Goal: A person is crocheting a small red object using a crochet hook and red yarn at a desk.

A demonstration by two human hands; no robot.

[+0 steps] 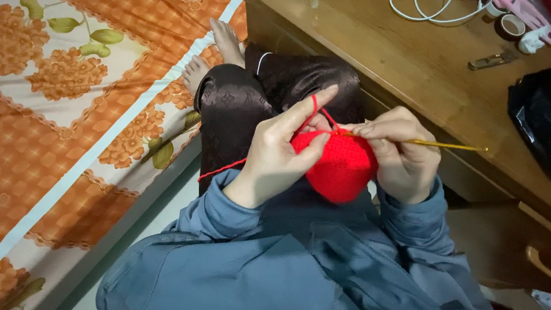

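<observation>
At the centre of the frame, the left hand pinches the red crochet piece between thumb and curled fingers, its forefinger raised with red yarn looped over it. Just right, the right hand closes around a yellow crochet hook, whose tip meets the piece's upper edge between both hands.

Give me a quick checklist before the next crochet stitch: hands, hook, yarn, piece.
1. Left hand pinches the red crochet piece: ok.
2. Red yarn looped over the raised left index finger: ok.
3. Right hand grips the yellow crochet hook: ok.
4. Hook tip at the piece's top edge: cannot tell, fingers hide it.
5. Yarn tail runs off across the lap; whether it is snagged: cannot tell.
</observation>
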